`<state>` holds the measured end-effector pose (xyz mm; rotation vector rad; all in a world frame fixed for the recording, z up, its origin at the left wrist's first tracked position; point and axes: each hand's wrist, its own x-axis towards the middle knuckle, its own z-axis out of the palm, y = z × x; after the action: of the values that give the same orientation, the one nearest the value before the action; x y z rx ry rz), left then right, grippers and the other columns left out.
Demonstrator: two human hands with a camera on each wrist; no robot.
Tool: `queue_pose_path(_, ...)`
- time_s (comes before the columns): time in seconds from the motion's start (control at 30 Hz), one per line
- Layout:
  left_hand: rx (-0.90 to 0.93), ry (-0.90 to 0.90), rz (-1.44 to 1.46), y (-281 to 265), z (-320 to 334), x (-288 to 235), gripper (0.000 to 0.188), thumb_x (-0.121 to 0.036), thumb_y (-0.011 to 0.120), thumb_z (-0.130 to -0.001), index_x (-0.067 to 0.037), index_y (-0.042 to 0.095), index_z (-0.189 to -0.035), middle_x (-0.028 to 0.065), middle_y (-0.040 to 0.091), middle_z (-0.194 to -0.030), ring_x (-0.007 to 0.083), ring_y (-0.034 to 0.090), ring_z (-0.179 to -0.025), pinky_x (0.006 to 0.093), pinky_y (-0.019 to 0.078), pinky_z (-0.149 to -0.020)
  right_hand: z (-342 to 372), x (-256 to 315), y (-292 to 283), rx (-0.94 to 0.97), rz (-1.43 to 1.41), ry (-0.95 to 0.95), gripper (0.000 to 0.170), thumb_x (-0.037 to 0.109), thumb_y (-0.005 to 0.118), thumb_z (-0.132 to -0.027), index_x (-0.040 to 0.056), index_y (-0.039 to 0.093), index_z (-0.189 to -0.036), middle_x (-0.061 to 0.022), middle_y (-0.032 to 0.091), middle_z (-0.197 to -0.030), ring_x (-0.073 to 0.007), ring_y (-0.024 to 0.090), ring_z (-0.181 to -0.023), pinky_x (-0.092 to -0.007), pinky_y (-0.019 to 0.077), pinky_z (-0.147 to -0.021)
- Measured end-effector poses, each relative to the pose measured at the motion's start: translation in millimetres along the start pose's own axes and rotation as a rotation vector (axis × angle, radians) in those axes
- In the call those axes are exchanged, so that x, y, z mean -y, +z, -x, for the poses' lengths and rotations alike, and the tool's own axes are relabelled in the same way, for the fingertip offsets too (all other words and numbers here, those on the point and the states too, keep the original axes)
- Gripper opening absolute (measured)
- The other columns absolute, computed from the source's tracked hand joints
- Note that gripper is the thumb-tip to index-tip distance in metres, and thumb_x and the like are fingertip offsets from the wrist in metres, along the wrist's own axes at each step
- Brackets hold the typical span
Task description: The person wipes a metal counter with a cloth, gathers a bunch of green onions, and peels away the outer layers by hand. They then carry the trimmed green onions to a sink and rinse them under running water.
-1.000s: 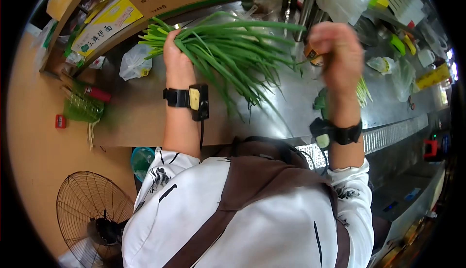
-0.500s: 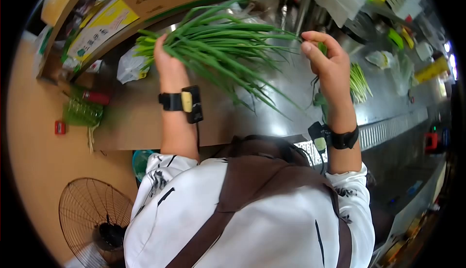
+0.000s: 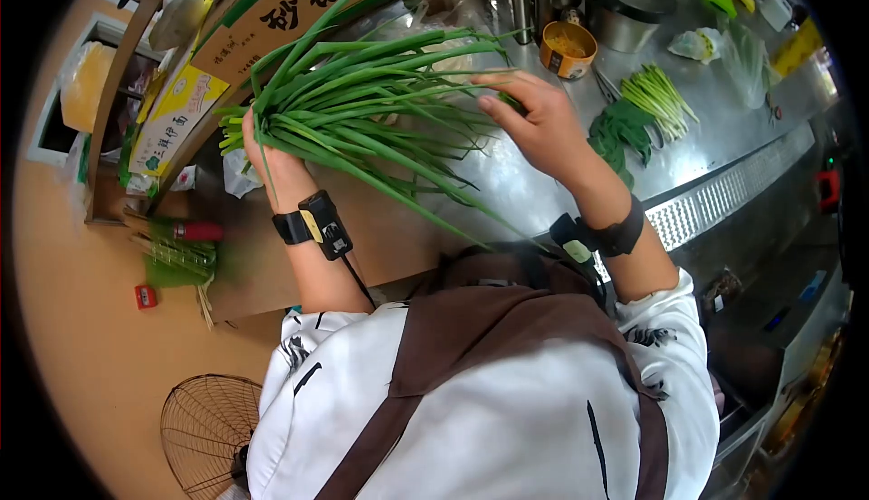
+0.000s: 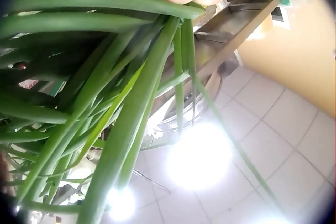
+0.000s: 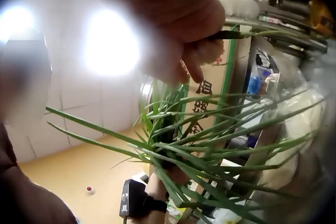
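Note:
My left hand (image 3: 276, 167) grips a large bunch of scallions (image 3: 353, 106) near its pale ends, at the left above the counter. The long green leaves fan out to the right, and in the left wrist view some leaves (image 4: 131, 113) hang down from the fist. At the leaf tips is my right hand (image 3: 546, 124), thumb and fingers bent together. A bit of green leaf (image 3: 510, 101) shows in its grasp, and in the right wrist view a dark green leaf end (image 5: 231, 34) sticks out from the fingers.
On the steel counter (image 3: 543, 194) at the right lie a bundle of scallion stalks (image 3: 659, 102) and dark green leaves (image 3: 623, 131). An orange tin (image 3: 568, 50) and a lidded pot (image 3: 631, 11) stand behind. A printed carton (image 3: 235, 52) runs along the back; a fan (image 3: 210, 428) stands lower left.
The left hand and bunch have shifted left and down in the head view. My right hand has moved left from beyond the tips to the leaf ends, while the view has turned.

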<state>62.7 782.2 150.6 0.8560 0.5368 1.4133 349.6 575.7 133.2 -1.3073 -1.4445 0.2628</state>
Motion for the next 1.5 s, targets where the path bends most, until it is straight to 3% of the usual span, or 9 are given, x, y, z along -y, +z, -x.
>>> queue_pose_path(0.23,-0.127,-0.122,0.199,9,-7,-2,0.021,-0.019,0.058,-0.083,0.000,0.061,-0.092,0.0151,0.065,-0.090,0.0302,0.063,-0.082,0.0411,0.0530,-0.077,-17,50,-8,-0.184,0.067,-0.289,0.013,0.014,0.070,-0.078,0.0057,0.062,-0.085,-0.0069,0.060,-0.075,-0.0233,0.059,-0.061,-0.0301,0.0463,-0.052)
queue_pose_path(0.63,-0.128,-0.140,0.191,26,5,7,0.018,-0.020,0.063,-0.080,-0.004,0.060,-0.087,0.0111,0.065,-0.087,0.0279,0.062,-0.080,0.0407,0.0514,-0.076,-56,60,15,-0.032,0.513,-0.496,0.022,0.010,0.069,-0.072,0.0093,0.061,-0.092,-0.0032,0.055,-0.087,-0.0218,0.061,-0.070,-0.0331,0.0478,-0.055)
queue_pose_path(0.73,-0.161,-0.138,0.161,26,6,8,0.018,-0.020,0.062,-0.080,-0.003,0.060,-0.088,0.0118,0.065,-0.087,0.0280,0.063,-0.081,0.0408,0.0519,-0.076,-55,70,20,-0.154,0.411,-0.547,0.019,0.010,0.068,-0.071,0.0097,0.060,-0.089,-0.0038,0.054,-0.087,-0.0215,0.060,-0.071,-0.0331,0.0480,-0.056)
queue_pose_path(0.97,-0.098,-0.143,0.166,30,2,7,0.020,-0.019,0.060,-0.082,-0.001,0.060,-0.091,0.0132,0.065,-0.089,0.0286,0.063,-0.083,0.0413,0.0522,-0.077,-67,60,12,-0.014,0.576,-0.607,0.009,0.009,0.066,-0.068,0.0075,0.059,-0.073,-0.0041,0.054,-0.083,-0.0221,0.059,-0.071,-0.0343,0.0492,-0.059)
queue_pose_path(1.17,-0.088,-0.180,0.203,25,-5,15,0.022,-0.020,0.057,-0.084,0.000,0.061,-0.092,0.0147,0.065,-0.093,0.0292,0.063,-0.084,0.0416,0.0526,-0.077,-62,59,2,0.052,0.100,-0.545,0.007,0.010,0.064,-0.080,0.0032,0.064,-0.080,-0.0045,0.060,-0.084,-0.0226,0.063,-0.078,-0.0309,0.0513,-0.065)
queue_pose_path(1.27,-0.124,-0.098,0.203,5,-14,14,0.024,-0.020,0.055,-0.085,0.001,0.062,-0.095,0.0159,0.065,-0.095,0.0297,0.063,-0.085,0.0409,0.0529,-0.077,-61,68,-37,-0.269,-0.387,-0.341,0.019,0.017,0.055,-0.093,0.0045,0.065,-0.082,-0.0023,0.065,-0.085,-0.0143,0.061,-0.069,-0.0293,0.0499,-0.064)
queue_pose_path(1.33,-0.019,-0.099,0.167,16,-1,4,0.028,-0.022,0.053,-0.087,0.002,0.062,-0.099,0.0171,0.065,-0.097,0.0308,0.062,-0.087,0.0415,0.0526,-0.078,-55,54,-59,-0.272,-0.945,-0.218,0.019,0.017,0.055,-0.094,0.0013,0.066,-0.100,-0.0053,0.063,-0.086,-0.0073,0.054,-0.070,-0.0199,0.0410,-0.057)
queue_pose_path(1.43,-0.017,-0.116,0.198,9,-6,-1,0.030,-0.023,0.053,-0.087,0.003,0.062,-0.100,0.0178,0.065,-0.098,0.0318,0.062,-0.088,0.0428,0.0523,-0.080,-30,31,-78,-0.234,-1.038,-0.167,0.022,0.020,0.050,-0.096,0.0020,0.063,-0.093,-0.0035,0.065,-0.085,-0.0126,0.060,-0.067,-0.0268,0.0486,-0.062)
queue_pose_path(1.5,-0.008,-0.136,0.177,6,-9,-4,0.031,-0.024,0.050,-0.090,0.000,0.061,-0.107,0.0169,0.063,-0.103,0.0321,0.061,-0.090,0.0435,0.0512,-0.080,-8,9,-84,0.069,-0.972,0.193,0.024,0.021,0.048,-0.098,0.0000,0.060,-0.101,-0.0063,0.064,-0.082,-0.0122,0.060,-0.070,-0.0251,0.0472,-0.062)
